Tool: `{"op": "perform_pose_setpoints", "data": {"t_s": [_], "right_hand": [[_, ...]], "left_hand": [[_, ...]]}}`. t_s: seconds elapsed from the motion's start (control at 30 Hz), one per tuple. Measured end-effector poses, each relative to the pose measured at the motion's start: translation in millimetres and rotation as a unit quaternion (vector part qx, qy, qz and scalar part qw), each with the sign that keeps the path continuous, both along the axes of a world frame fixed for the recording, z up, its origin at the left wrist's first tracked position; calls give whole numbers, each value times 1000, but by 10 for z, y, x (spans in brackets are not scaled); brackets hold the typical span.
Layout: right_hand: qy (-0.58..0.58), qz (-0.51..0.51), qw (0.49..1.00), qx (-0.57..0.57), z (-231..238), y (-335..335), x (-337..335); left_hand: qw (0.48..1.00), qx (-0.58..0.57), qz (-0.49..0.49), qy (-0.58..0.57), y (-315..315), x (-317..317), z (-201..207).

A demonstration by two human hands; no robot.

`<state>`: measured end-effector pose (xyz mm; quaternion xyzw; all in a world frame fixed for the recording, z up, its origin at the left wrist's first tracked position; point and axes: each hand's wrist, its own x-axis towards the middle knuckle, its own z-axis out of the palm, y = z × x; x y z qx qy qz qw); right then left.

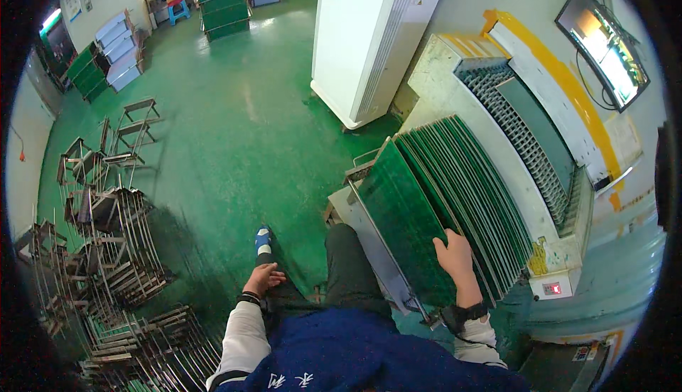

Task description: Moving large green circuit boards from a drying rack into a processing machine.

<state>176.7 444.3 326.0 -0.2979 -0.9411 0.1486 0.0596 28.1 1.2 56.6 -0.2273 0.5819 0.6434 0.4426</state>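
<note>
Panels (465,172) stand racked on the person's right, long edges slanting forward-left, the nearest green panel (399,211) touching the right hand (457,258), whose grip I cannot tell, while the empty left hand (264,278) hangs loose, farther off.

Mostly green, with white, navy and yellow

Front panel (405,211): deep green, faintly mottled; row of panels (474,186) behind it: green with pale edges, reading as stripes; floor (220,164): bright green, whitish reflections; tall cabinet (362,29): white; machine casing (440,83): cream; curved trim (571,77): yellow; panel inside the machine (536,118): dark green; monitor (604,47): black frame, picture in amber, white and green; garment (355,342): navy, white characters; sleeve (245,331): white; trousers (352,271): charcoal; shoe (263,239): blue-and-white patchwork; stool (179,11): blue legs, red seat
</note>
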Motion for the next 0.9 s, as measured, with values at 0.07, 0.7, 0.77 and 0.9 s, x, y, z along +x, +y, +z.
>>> {"op": "perform_pose_setpoints", "data": {"t_s": [0.07, 0.7, 0.77, 0.9], "right_hand": [[14, 6, 1000, 6, 4, -14, -6], [-5, -3, 1000, -7, 47, -4, -60], [-6, -2, 1000, -8, 68, -10, -60], [1, 9, 1000, 28, 55, -23, -66]], "left_hand": [[1000, 2, 3, -10, 16, -4, 25], [1000, 13, -5, -17, -13, -49, -131], [1000, 15, -4, -25, -8, -56, -138], [1000, 17, 3, -26, -5, -65, -121]]}}
